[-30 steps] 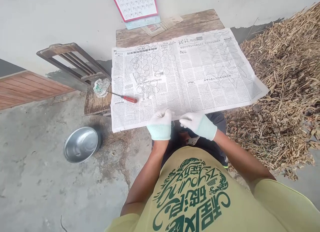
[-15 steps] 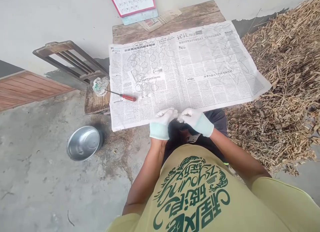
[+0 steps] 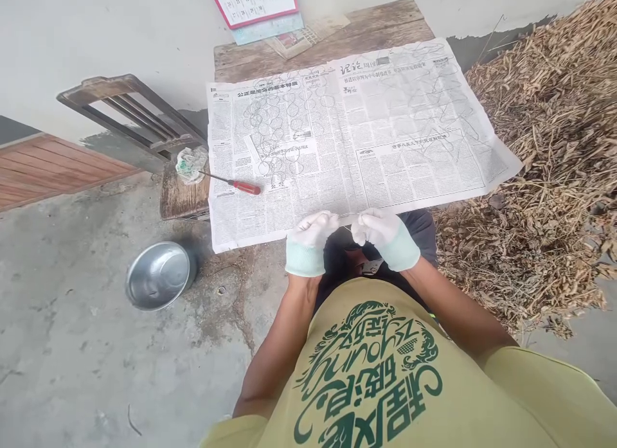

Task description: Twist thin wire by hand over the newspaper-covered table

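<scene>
My left hand (image 3: 315, 229), in a white glove with a pale green cuff, pinches one end of a thin wire (image 3: 349, 215) at the table's front edge. The gloved right hand (image 3: 378, 227) pinches the same wire a short gap away, so the strand spans between both hands. On the spread newspaper (image 3: 332, 178) in front of them lie several round wire rings (image 3: 276, 123) at the left. Looser, bent wire pieces (image 3: 448, 123) are scattered over its right side. A screwdriver (image 3: 245, 187) with a red handle rests at the paper's left edge.
Under the newspaper is a wooden table (image 3: 385, 27), with a calendar (image 3: 255, 3) behind it. A wooden chair (image 3: 176, 194) at the left bears a crumpled plastic bag (image 3: 190, 164). A metal basin (image 3: 159, 274) stands on the floor. Dry stalks (image 3: 540, 178) pile up at the right.
My hands have moved apart, the right one shifting slightly to the right, and more of the wire shows between them. The view has shifted slightly.
</scene>
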`<state>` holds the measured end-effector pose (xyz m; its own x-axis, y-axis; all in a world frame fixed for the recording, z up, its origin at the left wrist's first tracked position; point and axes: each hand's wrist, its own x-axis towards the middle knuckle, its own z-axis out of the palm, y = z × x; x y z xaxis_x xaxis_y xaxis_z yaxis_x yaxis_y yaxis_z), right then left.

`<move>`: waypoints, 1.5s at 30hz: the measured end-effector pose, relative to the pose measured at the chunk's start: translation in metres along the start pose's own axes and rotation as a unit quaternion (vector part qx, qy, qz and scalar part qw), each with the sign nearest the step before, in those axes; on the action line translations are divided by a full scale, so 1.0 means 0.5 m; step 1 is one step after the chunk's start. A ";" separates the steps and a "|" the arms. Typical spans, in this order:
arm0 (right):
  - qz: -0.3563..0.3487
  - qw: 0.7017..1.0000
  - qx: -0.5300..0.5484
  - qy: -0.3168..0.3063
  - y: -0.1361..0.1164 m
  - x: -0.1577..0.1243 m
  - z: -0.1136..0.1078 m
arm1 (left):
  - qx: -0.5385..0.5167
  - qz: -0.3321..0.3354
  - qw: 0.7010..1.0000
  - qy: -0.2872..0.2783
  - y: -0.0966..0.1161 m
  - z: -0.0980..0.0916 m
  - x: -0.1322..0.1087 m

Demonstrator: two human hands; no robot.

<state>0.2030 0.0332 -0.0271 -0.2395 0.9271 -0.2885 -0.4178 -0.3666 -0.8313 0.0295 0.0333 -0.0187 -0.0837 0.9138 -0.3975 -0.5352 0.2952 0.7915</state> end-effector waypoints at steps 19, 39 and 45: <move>-0.142 0.825 -0.547 0.020 -0.068 -0.028 0.006 | 0.032 0.020 0.996 0.075 0.008 -0.013 -0.012; -0.195 0.815 -0.546 -0.025 -0.082 -0.015 -0.034 | 0.061 0.025 0.997 0.036 0.010 -0.027 -0.002; -0.206 0.774 -0.593 -0.082 -0.100 -0.011 -0.047 | 0.081 0.041 0.995 0.028 0.008 -0.026 -0.001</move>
<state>0.2459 0.0484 0.0047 -0.4483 0.8881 0.1011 0.5862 0.3775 -0.7168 0.0167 0.0302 -0.0214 -0.1696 0.9211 -0.3503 -0.3821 0.2662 0.8849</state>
